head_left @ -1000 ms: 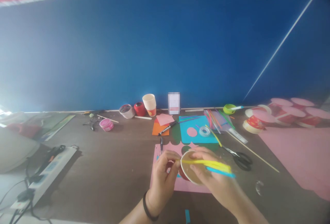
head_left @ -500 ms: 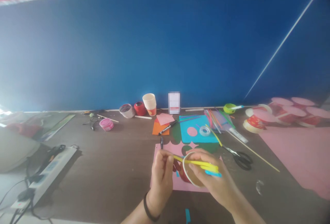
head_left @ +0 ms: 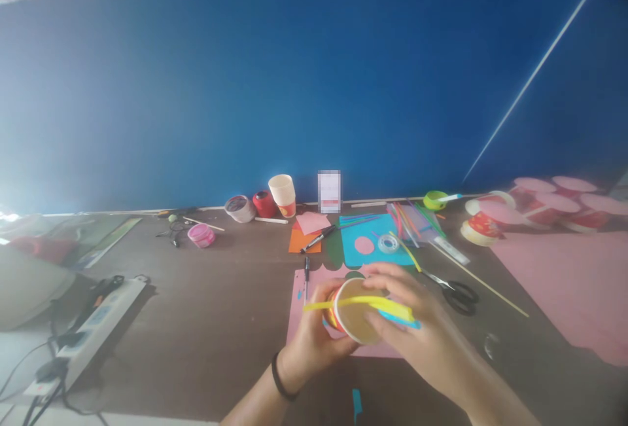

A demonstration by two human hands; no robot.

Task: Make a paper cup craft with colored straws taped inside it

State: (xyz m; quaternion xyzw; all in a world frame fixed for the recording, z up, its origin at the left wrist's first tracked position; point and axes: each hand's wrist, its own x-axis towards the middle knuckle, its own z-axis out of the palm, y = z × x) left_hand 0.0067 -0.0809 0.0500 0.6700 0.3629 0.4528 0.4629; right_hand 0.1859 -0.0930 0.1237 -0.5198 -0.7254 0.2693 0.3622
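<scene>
A paper cup (head_left: 351, 328) with a red printed outside is tipped so that its open mouth faces me and to the right. My left hand (head_left: 314, 331), with a dark band on the wrist, is wrapped around the cup's side. At the right of the rim, my right hand (head_left: 412, 328) pinches the cup wall, thumb inside and fingers outside. A long yellow strip (head_left: 363, 300) runs across the mouth, one end sticking out past the left hand. A blue strip (head_left: 400, 320) lies beside it, by the right hand's fingers.
Beneath the hands lies a cut pink sheet (head_left: 296, 321) with a black pen (head_left: 307, 272). Farther back are a blue sheet (head_left: 350, 252), a tape roll (head_left: 388, 243) and scissors (head_left: 458, 297). Several red cups with pink discs (head_left: 495, 216) stand right; a power strip (head_left: 93, 334) lies left.
My left hand has let go of the yellow strip and now wraps around the cup. The cup has turned its mouth more toward me. The right hand stays at the rim.
</scene>
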